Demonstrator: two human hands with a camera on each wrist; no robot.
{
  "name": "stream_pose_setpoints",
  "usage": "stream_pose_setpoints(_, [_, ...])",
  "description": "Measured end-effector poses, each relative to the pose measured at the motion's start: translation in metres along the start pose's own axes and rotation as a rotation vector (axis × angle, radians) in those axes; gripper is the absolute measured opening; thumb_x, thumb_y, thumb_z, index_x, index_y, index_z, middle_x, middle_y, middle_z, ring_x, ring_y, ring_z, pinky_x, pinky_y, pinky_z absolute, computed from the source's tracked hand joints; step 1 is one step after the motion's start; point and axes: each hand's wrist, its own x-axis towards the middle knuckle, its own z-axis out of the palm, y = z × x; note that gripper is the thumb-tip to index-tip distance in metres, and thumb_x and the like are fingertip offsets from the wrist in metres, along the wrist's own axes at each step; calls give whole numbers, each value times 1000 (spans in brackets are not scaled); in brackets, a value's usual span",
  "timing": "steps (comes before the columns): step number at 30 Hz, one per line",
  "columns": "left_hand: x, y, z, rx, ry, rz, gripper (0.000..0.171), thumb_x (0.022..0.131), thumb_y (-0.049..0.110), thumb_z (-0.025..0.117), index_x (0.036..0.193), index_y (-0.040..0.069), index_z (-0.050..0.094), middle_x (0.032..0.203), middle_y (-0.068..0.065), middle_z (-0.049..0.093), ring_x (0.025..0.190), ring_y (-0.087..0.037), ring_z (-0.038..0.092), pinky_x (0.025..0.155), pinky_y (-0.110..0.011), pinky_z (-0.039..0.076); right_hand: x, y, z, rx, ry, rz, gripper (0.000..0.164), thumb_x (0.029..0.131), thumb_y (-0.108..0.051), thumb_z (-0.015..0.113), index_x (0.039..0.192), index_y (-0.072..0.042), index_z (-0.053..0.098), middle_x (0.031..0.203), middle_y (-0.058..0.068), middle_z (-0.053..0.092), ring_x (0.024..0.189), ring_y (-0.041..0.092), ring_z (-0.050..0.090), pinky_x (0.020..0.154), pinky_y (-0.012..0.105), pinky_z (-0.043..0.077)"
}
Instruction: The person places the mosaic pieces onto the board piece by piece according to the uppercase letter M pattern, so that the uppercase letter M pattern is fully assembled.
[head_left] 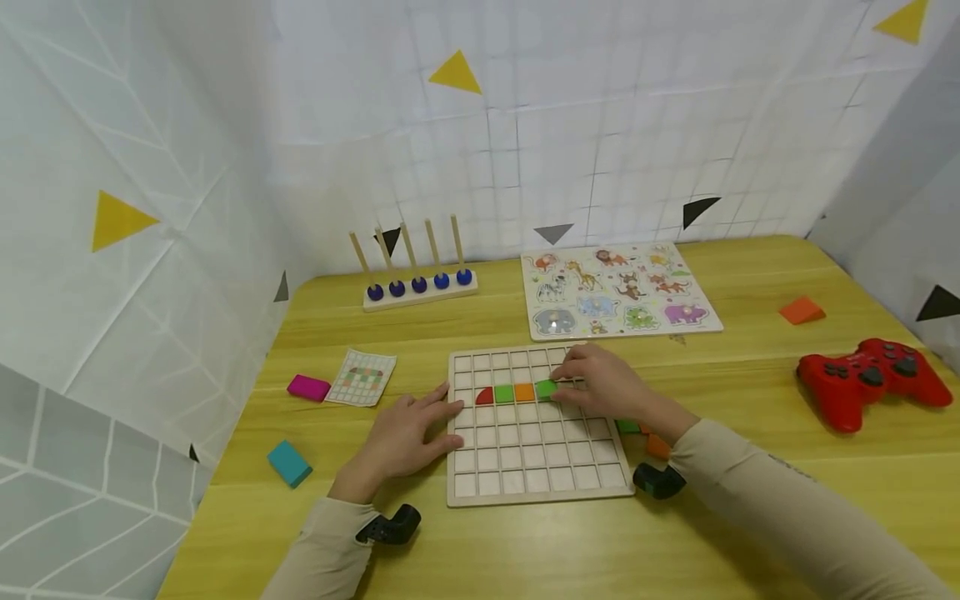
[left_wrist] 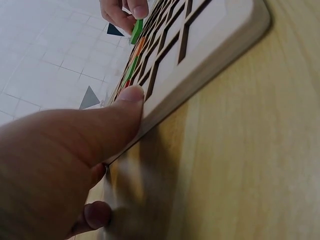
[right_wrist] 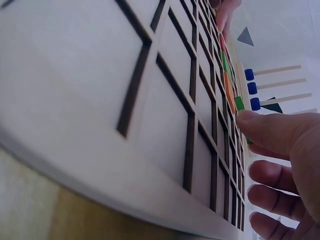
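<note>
A wooden grid board [head_left: 540,499] lies flat in the middle of the table. My right hand [head_left: 600,382] pinches a green square tile [head_left: 546,390] between thumb and fingertips, over the board's third row from the top. In the right wrist view the same green tile [right_wrist: 239,103] is tilted at the thumb tip. To its left in that row lie a red rounded-corner tile [head_left: 485,396], a green tile [head_left: 504,393] and an orange tile [head_left: 524,392]. My left hand [head_left: 405,435] rests against the board's left edge with fingers spread, its thumb [left_wrist: 131,94] on the rim.
Green and orange tiles [head_left: 657,447] lie partly hidden under the right forearm. On the left are a pattern card [head_left: 362,377], a magenta block [head_left: 308,387] and a teal block [head_left: 289,463]. Behind stand a peg rack [head_left: 420,293] and an animal puzzle [head_left: 618,292]. A red game controller [head_left: 873,379] sits right.
</note>
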Motion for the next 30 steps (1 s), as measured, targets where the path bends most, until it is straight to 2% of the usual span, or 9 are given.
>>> stream_pose_setpoints(6, [0, 1, -1, 4, 16, 15, 50, 92, 48, 64, 138, 28, 59, 155, -2, 45, 93, -25, 54, 65, -30, 37, 1, -2, 0, -1, 9, 12, 22, 81, -24, 80, 98, -10, 78, 90, 3, 67, 80, 16, 56, 70, 32, 46])
stream_pose_setpoints(13, [0, 1, -2, 2, 0, -3, 52, 92, 50, 63, 139, 29, 58, 156, 1, 42, 96, -27, 55, 67, -31, 39, 3, -2, -1, -5, -4, 32, 22, 81, -26, 81, 97, -11, 78, 90, 2, 67, 80, 15, 56, 71, 33, 45])
stream_pose_setpoints(30, [-1, 1, -1, 6, 4, 1, 51, 92, 50, 63, 138, 29, 58, 155, -1, 44, 94, -24, 55, 69, -30, 39, 2, -2, 3, 1, -12, 45, 24, 80, -27, 81, 97, -11, 79, 90, 2, 67, 79, 15, 56, 70, 32, 45])
